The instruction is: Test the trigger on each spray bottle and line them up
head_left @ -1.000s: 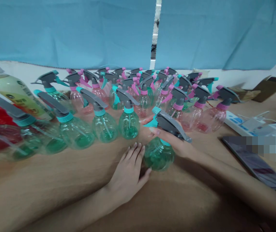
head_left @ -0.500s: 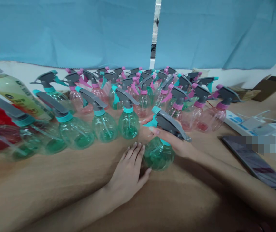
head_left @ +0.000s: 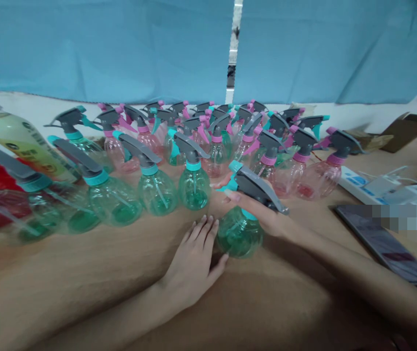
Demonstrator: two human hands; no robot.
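Right hand (head_left: 266,217) is closed around the neck of a green spray bottle (head_left: 240,240), on which the spray head (head_left: 255,186) appears already seated; whether it is fully tight cannot be told. Just beside the left hand (head_left: 191,259), laid flat with straight fingers on the worktop (head_left: 121,275), the bottle is found, at two o'clock. Heads are also carried by the other bottles (head_left: 195,189), at eleven to one o'clock.
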